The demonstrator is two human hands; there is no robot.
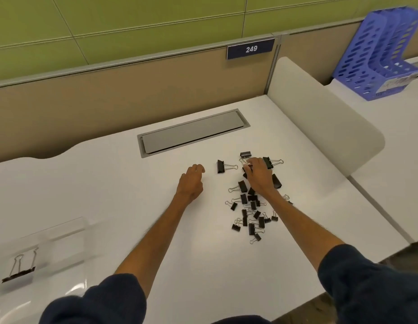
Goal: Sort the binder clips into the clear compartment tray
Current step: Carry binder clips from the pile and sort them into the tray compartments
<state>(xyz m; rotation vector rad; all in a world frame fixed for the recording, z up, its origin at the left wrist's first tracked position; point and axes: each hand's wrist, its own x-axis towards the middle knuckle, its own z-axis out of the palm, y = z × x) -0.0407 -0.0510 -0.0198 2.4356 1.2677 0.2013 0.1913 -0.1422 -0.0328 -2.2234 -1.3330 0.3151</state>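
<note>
Right hand (pixel 257 175) curled onto binder clips (pixel 242 185), grip unclear; left hand (pixel 191 182) slack, empty; tray (pixel 65 244) at 8 o'clock, left-nearer

One wide-angle view from my head, facing forward and down, close over the white desk (pixel 123 188), my left hand (pixel 191 181) and right hand (pixel 258 175) mid-frame, beige partition (pixel 109 94) and green wall (pixel 133 17) across the top, straight lines bowed towards the edges.

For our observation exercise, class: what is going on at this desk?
A person is sorting binder clips. The right hand reaches into the pile of black clips and pinches one clip at its far end. The left hand rests on the desk, holding nothing. The clear tray holds one large clip so far.
</note>
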